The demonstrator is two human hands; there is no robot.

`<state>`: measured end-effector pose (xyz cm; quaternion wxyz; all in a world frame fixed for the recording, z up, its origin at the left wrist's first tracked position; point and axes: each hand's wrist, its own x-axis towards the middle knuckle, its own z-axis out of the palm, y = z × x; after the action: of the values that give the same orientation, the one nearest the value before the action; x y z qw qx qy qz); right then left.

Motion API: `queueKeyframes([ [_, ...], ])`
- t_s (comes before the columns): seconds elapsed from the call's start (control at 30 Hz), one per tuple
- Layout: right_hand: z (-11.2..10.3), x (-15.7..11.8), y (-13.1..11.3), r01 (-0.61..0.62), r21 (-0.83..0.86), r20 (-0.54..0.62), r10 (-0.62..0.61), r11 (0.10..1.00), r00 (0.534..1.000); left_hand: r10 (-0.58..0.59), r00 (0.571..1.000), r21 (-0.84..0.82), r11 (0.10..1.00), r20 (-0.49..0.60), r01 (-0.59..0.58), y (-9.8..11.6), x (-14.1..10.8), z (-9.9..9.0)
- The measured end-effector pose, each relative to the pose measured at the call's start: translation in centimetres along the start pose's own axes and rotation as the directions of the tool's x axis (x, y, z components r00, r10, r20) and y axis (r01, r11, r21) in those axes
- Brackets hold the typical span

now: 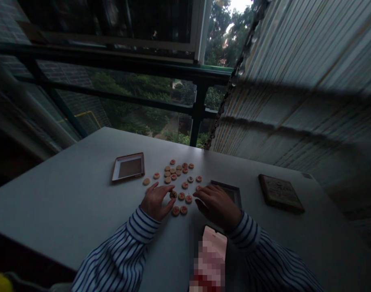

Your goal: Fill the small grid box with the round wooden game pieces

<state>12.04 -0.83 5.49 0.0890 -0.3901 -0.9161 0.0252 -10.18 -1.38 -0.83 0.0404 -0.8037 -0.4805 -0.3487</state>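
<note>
Round wooden Chinese chess pieces [181,196] lie loosely on the white table, several showing red characters and others blank faces. Between the thumb and forefinger of my left hand [156,201] is a Chinese chess piece with a dark character [173,195]. My right hand [220,206] hovers palm down to the right of the pieces, its fingers stretched forward and thumb apart below them. No piece shows in it. A red-marked piece [198,188] sits just beyond its fingertips, partly covered. The right hand also hides part of a dark shallow tray [238,197].
An open box lid or tray [113,174] stands at the left on the table [66,178]. A brown flat box [281,192] lies at the far right. A lit phone [215,243] rests near me between my forearms. Behind the table are a railing [197,109] and a striped curtain [294,61].
</note>
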Motion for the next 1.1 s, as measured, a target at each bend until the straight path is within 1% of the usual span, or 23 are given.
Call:
queueKeyframes([
  [0.13,-0.7,-0.3,0.5,-0.015,-0.002,-0.030,0.015,1.000,0.999,0.014,1.000,-0.007,1.000,-0.024,-0.014,0.8,0.5,-0.1],
  [0.27,-1.1,-0.6,1.1,-0.049,-0.006,-0.027,0.049,0.999,0.998,0.018,0.999,-0.028,0.999,-0.043,-0.019,2.0,1.2,-0.1],
  [0.37,-1.3,-0.9,1.5,-0.076,-0.021,-0.026,0.075,0.997,0.997,0.040,0.998,-0.050,0.998,-0.055,-0.043,2.8,1.7,0.1],
  [0.5,-1.6,-1.3,2.1,-0.079,-0.029,-0.033,0.078,0.996,0.996,0.037,0.999,-0.097,0.994,-0.035,-0.040,3.5,2.2,0.5],
  [0.6,-2.0,-1.7,2.5,-0.085,-0.024,-0.053,0.083,0.996,0.995,0.045,0.999,-0.116,0.992,-0.023,-0.047,4.0,2.7,0.9],
  [0.83,-2.4,-2.4,3.9,-0.100,-0.022,-0.102,0.098,0.995,0.990,0.057,0.997,-0.131,0.989,-0.055,-0.063,5.7,4.0,1.2],
  [0.97,-2.9,-2.9,4.7,-0.103,-0.005,-0.118,0.101,0.995,0.988,0.054,0.997,-0.146,0.987,-0.053,-0.061,6.2,4.7,1.4],
  [1.1,-3.6,-3.4,5.4,-0.120,0.029,-0.164,0.123,0.992,0.979,0.061,0.997,-0.141,0.988,-0.051,-0.068,6.6,5.3,1.9],
])
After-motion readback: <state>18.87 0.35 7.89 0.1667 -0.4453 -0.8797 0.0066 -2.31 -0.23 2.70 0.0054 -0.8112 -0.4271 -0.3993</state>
